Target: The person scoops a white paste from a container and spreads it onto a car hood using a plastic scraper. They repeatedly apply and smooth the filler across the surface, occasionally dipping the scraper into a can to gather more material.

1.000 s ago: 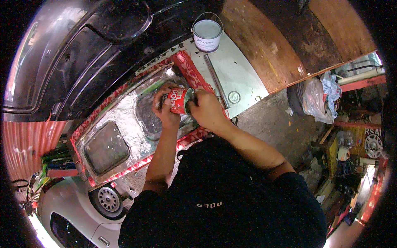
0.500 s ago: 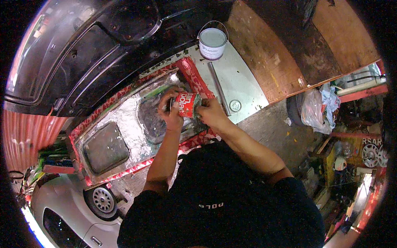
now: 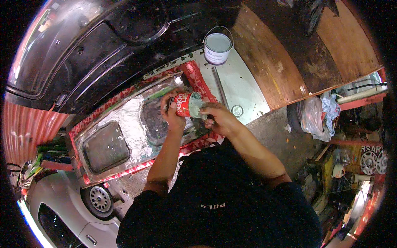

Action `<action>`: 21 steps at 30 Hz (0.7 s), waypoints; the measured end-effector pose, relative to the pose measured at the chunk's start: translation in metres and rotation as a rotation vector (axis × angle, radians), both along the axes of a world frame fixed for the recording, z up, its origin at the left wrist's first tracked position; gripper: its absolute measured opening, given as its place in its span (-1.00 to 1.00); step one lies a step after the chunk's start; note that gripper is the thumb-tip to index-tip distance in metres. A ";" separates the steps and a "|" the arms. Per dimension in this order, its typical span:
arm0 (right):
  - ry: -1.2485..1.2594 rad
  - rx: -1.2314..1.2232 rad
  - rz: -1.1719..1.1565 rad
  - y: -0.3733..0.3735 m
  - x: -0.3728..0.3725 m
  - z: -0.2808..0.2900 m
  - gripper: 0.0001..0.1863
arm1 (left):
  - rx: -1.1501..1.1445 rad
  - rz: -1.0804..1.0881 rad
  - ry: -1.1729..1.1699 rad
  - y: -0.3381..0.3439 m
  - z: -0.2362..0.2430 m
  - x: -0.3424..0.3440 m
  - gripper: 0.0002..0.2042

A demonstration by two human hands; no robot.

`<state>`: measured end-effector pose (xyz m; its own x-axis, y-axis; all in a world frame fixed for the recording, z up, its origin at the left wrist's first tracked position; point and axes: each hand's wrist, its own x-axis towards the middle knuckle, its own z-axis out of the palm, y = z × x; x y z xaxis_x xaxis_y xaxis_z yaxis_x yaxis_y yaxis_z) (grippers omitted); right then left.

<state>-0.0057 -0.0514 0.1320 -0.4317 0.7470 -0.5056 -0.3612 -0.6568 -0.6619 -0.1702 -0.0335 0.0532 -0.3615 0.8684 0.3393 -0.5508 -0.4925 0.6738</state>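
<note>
My left hand (image 3: 173,113) is wrapped around a red tin can (image 3: 182,103) with white lettering, tilted so its mouth faces right. Pale grey-green material (image 3: 195,104) shows at the mouth. Close against that opening, my right hand (image 3: 221,119) has its fingers bent and pinched; the pale thing at their tips is too unclear to name. Both hands are above a panel (image 3: 134,107) with a silvery, patchy surface, dark recesses and a red-and-white border.
Right of the panel, a white board (image 3: 252,97) carries a lidded grey-white bucket (image 3: 217,47), a metal bar (image 3: 220,87) and a round lid (image 3: 237,110). A black car hood (image 3: 103,49) leans behind. Brown boards (image 3: 269,53) stand at right, a silver car (image 3: 68,211) lower left.
My right hand has drawn slightly right and down from the can's mouth, which now shows more pale material. The can stays in my left hand. The whole view has shifted a little.
</note>
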 end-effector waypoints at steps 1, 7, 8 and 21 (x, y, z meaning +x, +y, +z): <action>-0.019 0.015 -0.006 0.000 0.001 0.001 -0.86 | -0.040 -0.030 -0.080 0.000 0.000 0.000 -0.63; 0.042 0.094 -0.029 0.002 0.018 -0.006 -0.77 | -0.247 -0.148 -0.340 -0.004 -0.006 0.007 -0.64; 0.019 0.092 -0.078 0.002 0.020 -0.008 -0.77 | -0.256 -0.137 -0.292 -0.006 -0.008 0.011 -0.65; 0.049 0.110 -0.482 -0.007 0.101 -0.049 -0.72 | -0.419 -0.267 0.183 -0.001 -0.095 0.111 -0.65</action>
